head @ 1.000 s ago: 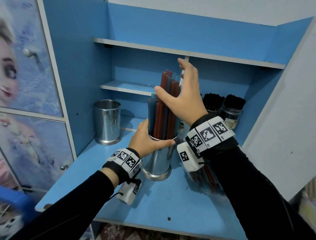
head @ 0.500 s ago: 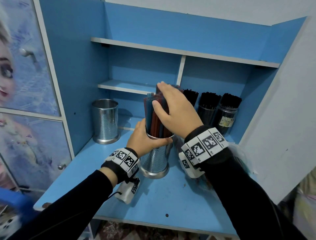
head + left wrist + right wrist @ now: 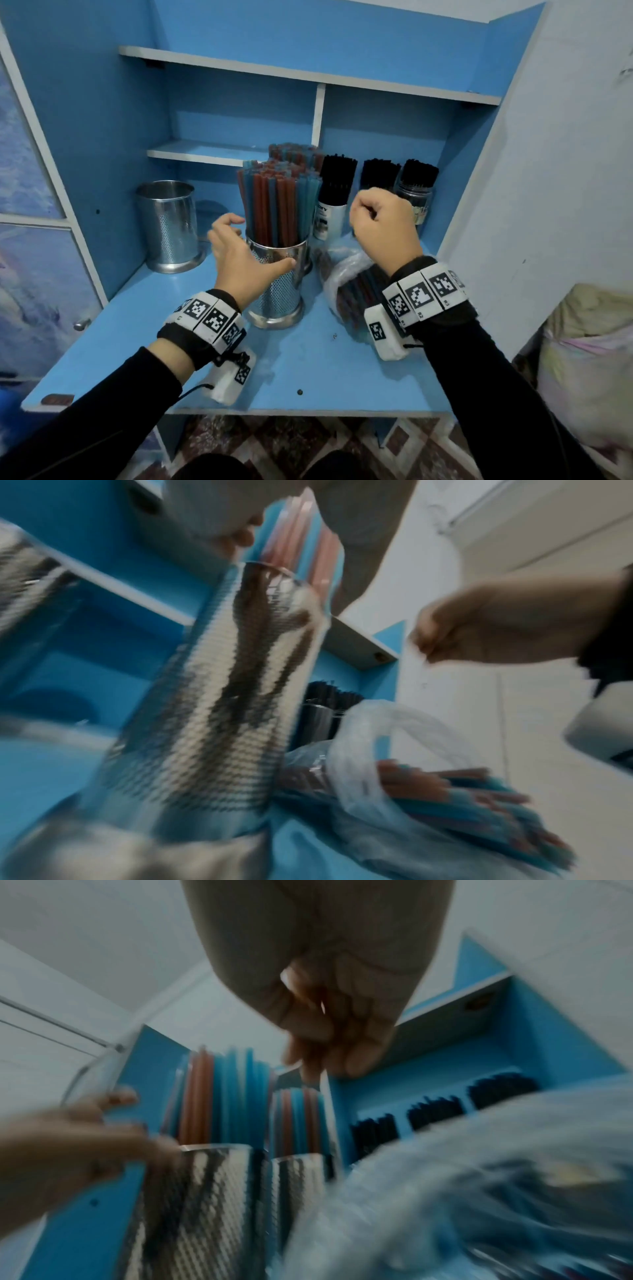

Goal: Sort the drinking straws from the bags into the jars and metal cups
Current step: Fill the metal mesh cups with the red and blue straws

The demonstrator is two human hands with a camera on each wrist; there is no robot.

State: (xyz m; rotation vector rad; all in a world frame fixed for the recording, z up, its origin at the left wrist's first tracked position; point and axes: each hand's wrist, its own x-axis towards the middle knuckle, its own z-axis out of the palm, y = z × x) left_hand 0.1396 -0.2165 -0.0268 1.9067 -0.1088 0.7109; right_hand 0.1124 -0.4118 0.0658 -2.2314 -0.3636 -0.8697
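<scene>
Left hand (image 3: pixel 239 253) is spread loosely beside the near cup (image 3: pixel 279 274), thumb across its wall but not gripping. Right hand (image 3: pixel 380 229) hovers curled into an empty fist over the bag (image 3: pixel 346 274). The cup's straws (image 3: pixel 277 205) stand upright, ends up; the bagged ones lie flat, pointing toward me. Looks between loads, so next comes grabbing another bunch from the bag.

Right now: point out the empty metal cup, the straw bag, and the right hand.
empty metal cup (image 3: pixel 167 228), head view, on its perforated wall.
straw bag (image 3: pixel 346 274), head view, on the clear plastic over the straws.
right hand (image 3: pixel 383 229), head view, on the back of the hand.
</scene>
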